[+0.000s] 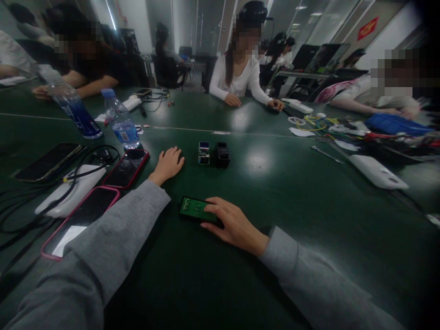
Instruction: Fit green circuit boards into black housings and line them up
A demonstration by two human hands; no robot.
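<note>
My right hand (231, 224) rests on a small green circuit board in a black casing (192, 208), with its fingers curled over the board's right end. My left hand (168, 164) lies flat on the dark green table (275, 192), fingers stretched out and holding nothing. Just to the right of my left hand stand two small box-shaped parts, one silver and blue (204, 152), one black (222, 154). Both my sleeves are grey.
Left of my arm lie phones in red (126, 168) and pink (82, 217) cases, a white power strip (70, 190) with black cables, and two water bottles (120, 120). Other people sit around the table. Wires, tools and white housings (378, 172) lie at right.
</note>
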